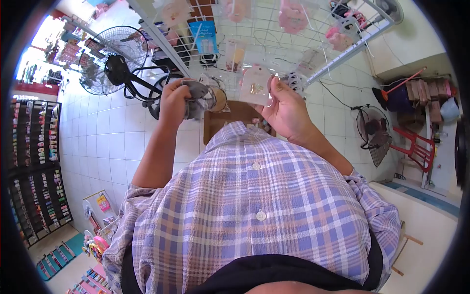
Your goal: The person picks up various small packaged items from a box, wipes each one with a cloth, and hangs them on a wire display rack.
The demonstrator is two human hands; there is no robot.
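My right hand (pixel 288 109) pinches a small clear packet between thumb and fingers. Inside it is a pale jewellery card (pixel 256 84) with a small gold-coloured piece near its middle. Closed around a dark grey, shiny bundle (pixel 197 98), my left hand (pixel 175 102) is level with the other hand, to its left. A round, tan-rimmed item (pixel 220 99) shows right beside the bundle; what the bundle is, I cannot tell. Both hands are in front of a white wire rack (pixel 274 41) hung with packets.
A blue packet (pixel 204 37) and a pink packet (pixel 293 17) hang on the rack. Below my hands is a brown box (pixel 211 128). Black fans (pixel 115 68) stand at left, another fan (pixel 374 127) at right by a red chair (pixel 416 147). Display boards (pixel 36 132) line the far left.
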